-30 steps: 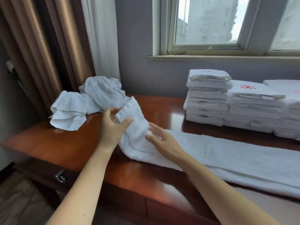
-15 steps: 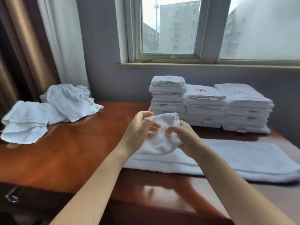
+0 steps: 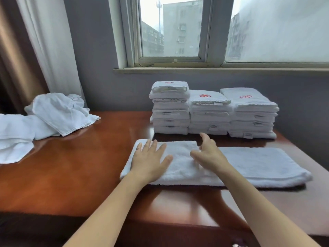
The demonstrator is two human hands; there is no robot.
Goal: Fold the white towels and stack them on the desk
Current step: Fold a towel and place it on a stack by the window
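**A:** where's the towel?

**B:** the long white terry towel (image 3: pixel 258 163) is under both hands, with its left end doubled over. Left hand (image 3: pixel 149 161) presses it flat, fingers spread. Right hand (image 3: pixel 208 155) rests loose and unclenched at the flap's edge. Three neat stacks of folded white towels (image 3: pixel 210 113) sit just past the hands.

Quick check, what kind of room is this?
Likely a hotel room: stacks of folded white towels with red embroidered logos, a polished wooden desk under a window, layered curtains at left.

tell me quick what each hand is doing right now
Left hand: open, flat on the towel.
Right hand: open, touching the towel, holding nothing.
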